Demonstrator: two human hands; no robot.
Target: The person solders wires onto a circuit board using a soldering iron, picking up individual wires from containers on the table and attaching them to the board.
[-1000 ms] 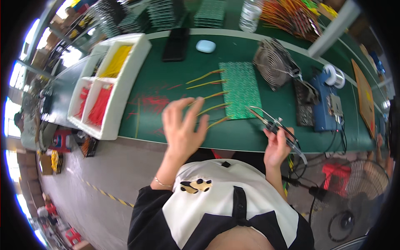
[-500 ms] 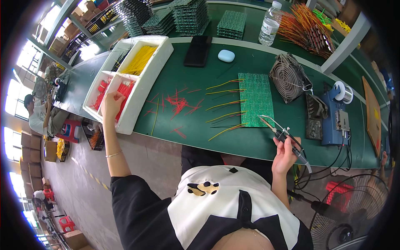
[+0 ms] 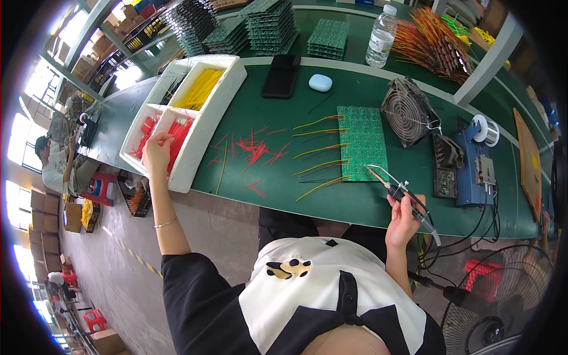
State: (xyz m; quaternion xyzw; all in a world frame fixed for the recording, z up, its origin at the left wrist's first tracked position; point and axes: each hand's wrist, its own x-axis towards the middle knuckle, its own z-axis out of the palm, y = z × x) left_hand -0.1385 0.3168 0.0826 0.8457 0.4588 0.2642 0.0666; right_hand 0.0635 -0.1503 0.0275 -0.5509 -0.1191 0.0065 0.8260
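My left hand is at the near compartments of a white foam box, over the short red wires. Its fingers are pinched together; whatever they grip is too small to make out. In my right hand is a soldering iron with a thin curved feed tube, its tip at the lower right part of a green circuit board panel. Yellow, red and black wires stick out from the panel's left edge. Loose red wires lie scattered between box and panel.
Behind the panel are a black phone, a light blue case and a water bottle. A small fan and a blue soldering station with a solder spool stand right. A large fan is at lower right.
My left hand has shifted slightly over the red wires. The soldering iron stays at nearly the same place on the panel. The whole view has shifted a little.
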